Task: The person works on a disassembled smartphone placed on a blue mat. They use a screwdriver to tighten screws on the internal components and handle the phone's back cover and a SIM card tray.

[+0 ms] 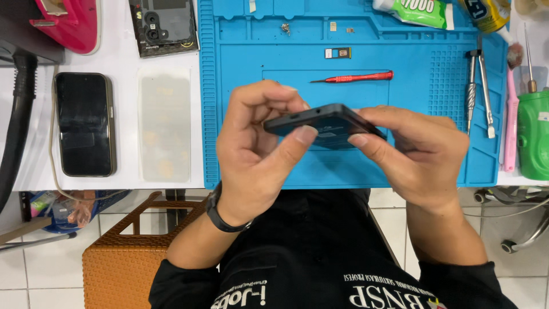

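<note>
A dark smartphone (323,121) is held edge-on above the blue work mat (412,154), gripped from both sides. My left hand (257,149) pinches its left end, thumb under the edge and fingers curled on top. My right hand (414,154) holds the right end, its thumb against the lower edge. A black band sits on my left wrist. A red screwdriver (357,77) lies on the mat just beyond the phone. A small tray-like part (337,53) and several tiny screws (284,27) rest farther back on the mat.
Left of the mat lie a black phone (86,124), a clear film sheet (164,129) and a black phone back cover (164,26). Metal tweezers (479,86), a pink brush (510,114), a green bottle (533,134) and glue tubes (420,11) sit right. A brown stool (123,263) stands below.
</note>
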